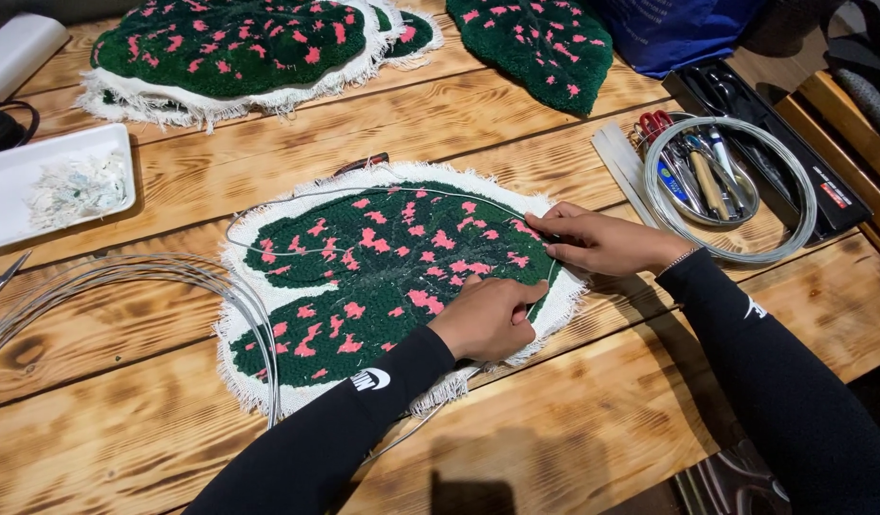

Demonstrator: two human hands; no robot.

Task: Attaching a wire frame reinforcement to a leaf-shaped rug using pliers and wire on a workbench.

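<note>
A leaf-shaped tufted rug piece (383,277), dark green with pink flecks and a frayed white cloth border, lies flat in the middle of the wooden surface (573,439). A thin grey wire (383,191) runs along its upper edge, following the outline of the green pile.

The left hand (486,317) rests knuckles-up on the lower right part of the piece, fingers curled and pressing down on the pile near its edge; whether it pinches the wire there cannot be told. The right hand (597,240) lies at the right tip of the leaf, its fingers pinched together on the wire where it meets the border. Both arms wear black sleeves.

To the left of the piece, a loose bundle of wire loops (125,277) spreads over the surface, one strand passing under the cloth border. A white tray (11,191) with a clump of pale fibre scraps (78,188) sits at the far left. Two more green-and-pink leaf pieces (230,43) (535,48) lie along the far edge. To the right, a coil of wire (731,191) rings a round metal dish (697,176) holding red-handled scissors (654,122) and other small tools, beside a long black case (774,143).
</note>
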